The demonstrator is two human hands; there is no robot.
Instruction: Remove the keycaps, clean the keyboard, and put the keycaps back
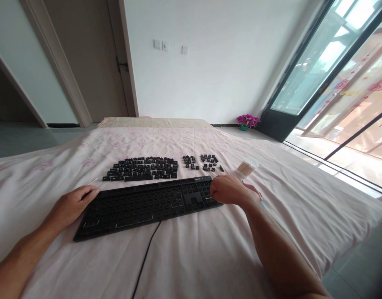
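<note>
A black keyboard with its keycaps off lies slightly slanted on the bed. My left hand is closed at its upper left edge, thumb and fingers against the frame. Just beyond those fingers a thin cotton swab shows; whether it is held or lying on the sheet I cannot tell. Over the number pad, my right hand is closed in a pinch on another cotton swab, whose pale tip points down into the keys. Behind the keyboard, loose black keycaps stand in rows.
A clear container of cotton swabs lies beyond my right hand, with a small blue-tipped object near my wrist. The keyboard cable runs toward me over the wrinkled pink sheet. More keycaps sit behind the number pad.
</note>
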